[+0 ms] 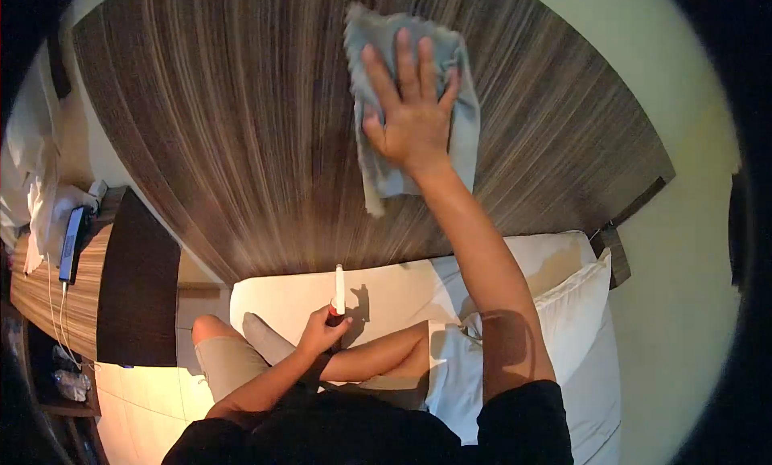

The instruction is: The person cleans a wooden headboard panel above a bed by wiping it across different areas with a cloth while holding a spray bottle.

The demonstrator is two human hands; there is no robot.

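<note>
My right hand [412, 123] lies flat with fingers spread on a pale grey-blue cloth [376, 179], pressing it against the upright wood-grain headboard [241, 127]. The cloth has a frayed left edge and hangs below my palm. Low in front of me, my left hand [322, 332] is closed around a spray bottle [338, 292] with a white top and a dark red neck. Most of the bottle's body is hidden by my hand and leg. The bottle stands apart from the headboard, over the white mattress.
I sit cross-legged on the bed [273, 296]. A white pillow [575, 312] lies by my right side. To the left, a wood-grain bedside table [88, 256] carries a phone-like black device [72, 244] with a white cable. A pale wall [683, 264] rises at right.
</note>
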